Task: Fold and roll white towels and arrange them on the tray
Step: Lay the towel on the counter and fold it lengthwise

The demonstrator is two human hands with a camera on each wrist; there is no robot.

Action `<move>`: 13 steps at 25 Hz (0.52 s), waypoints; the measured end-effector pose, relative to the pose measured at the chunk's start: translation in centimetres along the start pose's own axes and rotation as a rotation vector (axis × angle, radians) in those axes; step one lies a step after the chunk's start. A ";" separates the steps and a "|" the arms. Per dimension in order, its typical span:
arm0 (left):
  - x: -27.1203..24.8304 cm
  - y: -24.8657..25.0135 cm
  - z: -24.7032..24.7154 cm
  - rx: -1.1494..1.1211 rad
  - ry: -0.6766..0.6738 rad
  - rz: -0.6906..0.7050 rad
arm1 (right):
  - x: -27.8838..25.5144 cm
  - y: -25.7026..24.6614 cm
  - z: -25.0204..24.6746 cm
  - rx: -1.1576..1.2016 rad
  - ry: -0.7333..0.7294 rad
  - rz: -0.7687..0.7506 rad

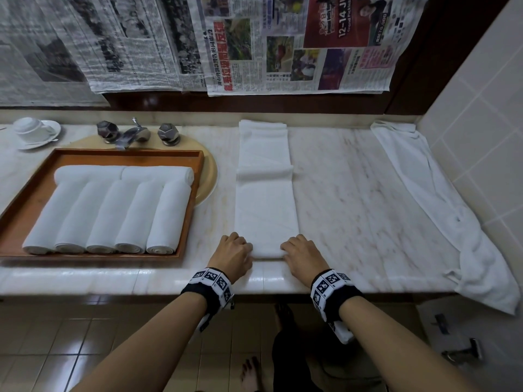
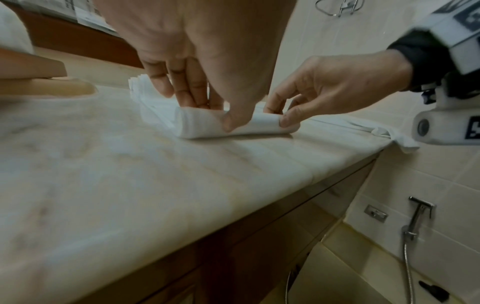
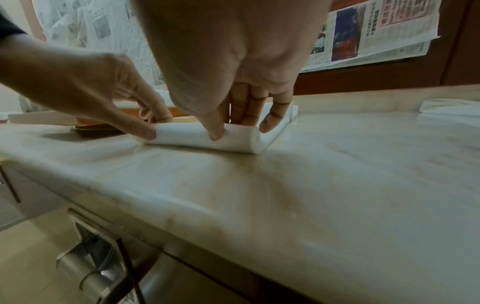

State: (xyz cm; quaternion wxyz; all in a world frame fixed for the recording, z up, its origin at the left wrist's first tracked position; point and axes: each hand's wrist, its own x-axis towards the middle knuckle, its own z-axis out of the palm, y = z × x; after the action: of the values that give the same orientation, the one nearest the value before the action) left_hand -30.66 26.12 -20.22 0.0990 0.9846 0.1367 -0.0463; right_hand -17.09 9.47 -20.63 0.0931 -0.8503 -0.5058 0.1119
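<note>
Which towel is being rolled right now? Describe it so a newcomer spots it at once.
On the marble counter, right of the wooden tray, a long folded towel runs from the back wall toward the front edge. Unlike the finished rolls in the tray, only its near end is rolled, pinched by both hands.

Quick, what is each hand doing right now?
Left hand: fingers and thumb curled round the rolled near end of the folded towel.
Right hand: gripping the same roll at its other end.

Head view looks down; both wrist views, low and close, share the towel point(image 2: 207, 127).
</note>
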 end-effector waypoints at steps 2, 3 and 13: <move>-0.2 -0.4 -0.1 0.015 -0.006 0.030 | 0.1 0.1 -0.6 -0.037 -0.112 0.014; -0.3 -0.6 -0.3 0.011 -0.002 0.047 | 0.0 0.1 -0.9 -0.038 -0.140 0.018; 0.8 -0.6 -1.5 -0.155 -0.055 -0.094 | 0.9 0.7 -2.3 0.174 -0.168 0.157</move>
State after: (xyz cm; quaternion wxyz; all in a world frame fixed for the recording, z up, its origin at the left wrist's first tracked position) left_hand -29.93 27.22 -18.95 0.1763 0.9648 0.1831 -0.0671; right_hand -15.44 9.85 -18.71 0.1147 -0.8635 -0.4323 0.2331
